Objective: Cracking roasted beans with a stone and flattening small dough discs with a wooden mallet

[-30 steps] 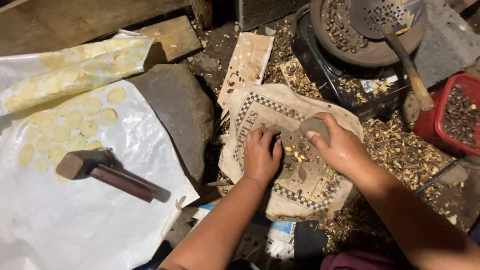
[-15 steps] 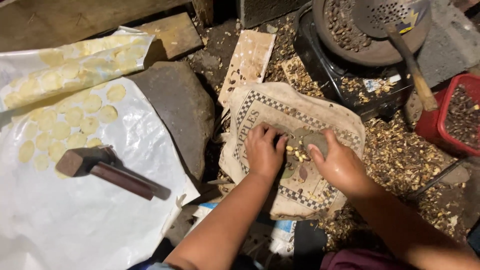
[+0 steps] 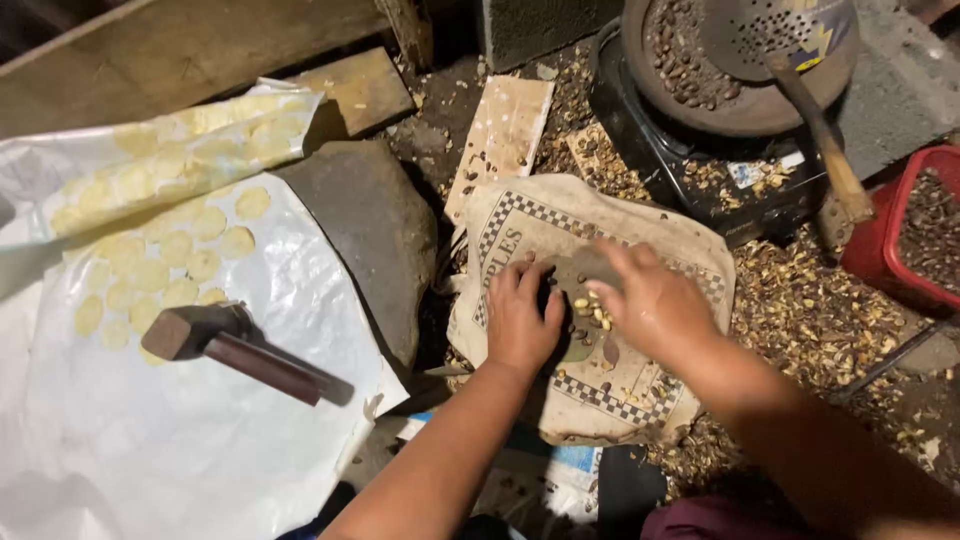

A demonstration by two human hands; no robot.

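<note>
My left hand [image 3: 522, 318] and my right hand [image 3: 643, 296] rest close together on a worn printed sack [image 3: 520, 232] spread on the ground. Between them lies a small heap of pale yellow kernels [image 3: 590, 310] on a flat grey stone [image 3: 585, 270]. My right hand has its fingers curled on that stone. My left hand lies fingers down beside the kernels, touching the heap's edge; whether it holds any I cannot tell.
A wooden mallet [image 3: 245, 350] lies on a white plastic sheet [image 3: 180, 450] dotted with flat yellow discs [image 3: 190, 250]. A big grey rock [image 3: 370, 230] sits between sheet and sack. A dark pan of seeds [image 3: 700, 90] with a perforated ladle [image 3: 790, 40], a red tub [image 3: 915, 235] and scattered husks [image 3: 810, 310] lie right.
My right hand has slid down and left onto the stone and kernels, closing the gap to my left hand. The view has shifted slightly.
</note>
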